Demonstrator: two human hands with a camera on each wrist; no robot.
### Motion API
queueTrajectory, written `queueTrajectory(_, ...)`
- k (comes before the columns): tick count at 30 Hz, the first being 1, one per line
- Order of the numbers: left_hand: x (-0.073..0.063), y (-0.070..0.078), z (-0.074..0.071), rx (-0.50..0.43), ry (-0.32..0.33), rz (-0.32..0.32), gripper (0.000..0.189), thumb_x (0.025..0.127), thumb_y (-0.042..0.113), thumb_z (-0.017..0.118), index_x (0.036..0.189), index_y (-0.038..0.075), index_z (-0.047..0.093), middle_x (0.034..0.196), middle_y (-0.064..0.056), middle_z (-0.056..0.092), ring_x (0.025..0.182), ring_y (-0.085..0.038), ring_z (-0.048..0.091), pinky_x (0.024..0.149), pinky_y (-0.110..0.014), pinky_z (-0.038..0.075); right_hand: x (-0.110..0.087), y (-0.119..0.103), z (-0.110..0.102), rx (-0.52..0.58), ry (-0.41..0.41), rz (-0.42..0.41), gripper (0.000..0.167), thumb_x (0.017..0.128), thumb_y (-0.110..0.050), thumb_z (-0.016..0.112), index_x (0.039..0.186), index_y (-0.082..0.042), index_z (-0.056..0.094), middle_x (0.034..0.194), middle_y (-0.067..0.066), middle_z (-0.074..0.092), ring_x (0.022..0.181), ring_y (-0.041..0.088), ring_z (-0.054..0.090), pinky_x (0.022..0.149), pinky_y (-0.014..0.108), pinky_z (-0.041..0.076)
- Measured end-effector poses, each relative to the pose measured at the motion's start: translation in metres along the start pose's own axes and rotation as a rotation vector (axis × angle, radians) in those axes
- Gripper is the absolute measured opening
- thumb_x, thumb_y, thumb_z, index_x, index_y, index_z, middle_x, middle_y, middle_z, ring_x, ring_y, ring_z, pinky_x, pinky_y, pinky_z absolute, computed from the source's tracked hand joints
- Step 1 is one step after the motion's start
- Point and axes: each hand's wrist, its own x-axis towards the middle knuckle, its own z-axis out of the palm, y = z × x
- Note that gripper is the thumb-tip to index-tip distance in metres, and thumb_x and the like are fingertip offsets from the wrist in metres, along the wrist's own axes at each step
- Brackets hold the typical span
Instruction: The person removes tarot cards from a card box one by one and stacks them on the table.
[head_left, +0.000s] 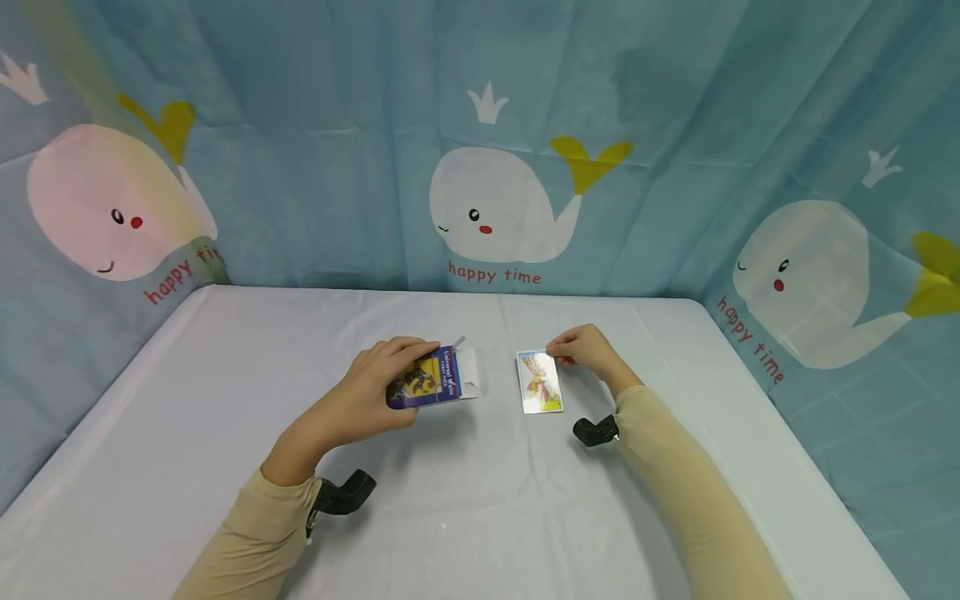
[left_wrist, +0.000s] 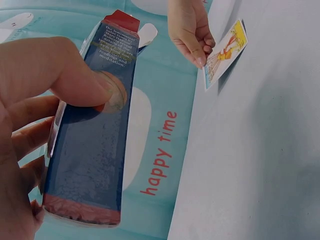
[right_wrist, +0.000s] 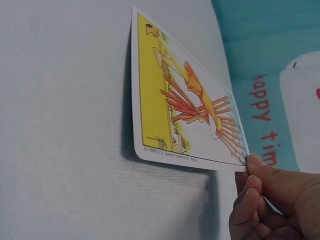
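Observation:
My left hand (head_left: pixel 375 379) grips a blue tarot card box (head_left: pixel 427 379) with a yellow picture on its front. The thumb lies across the box's narrow blue side (left_wrist: pixel 90 160) in the left wrist view. Its end flap (head_left: pixel 468 372) stands open toward the right. With thumb and fingertips, my right hand (head_left: pixel 588 350) pinches the far right corner of a tarot card (head_left: pixel 540 383). The card lies face up just over the white table, showing a figure with a bundle of sticks; a shadow falls beneath it in the right wrist view (right_wrist: pixel 195 105).
A white cloth covers the table (head_left: pixel 465 533). Behind it and at both sides hangs a blue curtain (head_left: pixel 322 167) printed with whales. Black wrist mounts (head_left: pixel 345 493) stick out from both sleeves, near the tabletop.

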Motion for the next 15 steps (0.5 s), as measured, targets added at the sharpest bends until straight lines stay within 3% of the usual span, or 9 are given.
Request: queueTrajectory(15, -0.0001, 0.0006, 0.0011, 0.005, 0.004, 0.007, 0.082, 0.075, 0.008, 0.074, 0.150, 0.018, 0.044, 0.149, -0.006, 0.045, 0.130, -0.029, 0.044, 0.101, -0.052, 0.031, 0.0052, 0.0074, 0.0082, -0.044, 0.023, 0.037, 0.023, 0.093, -0.017, 0.068, 0.104, 0.003, 0.074, 0.074, -0.002, 0.065, 0.066, 0.007, 0.055, 0.063, 0.021, 0.047)
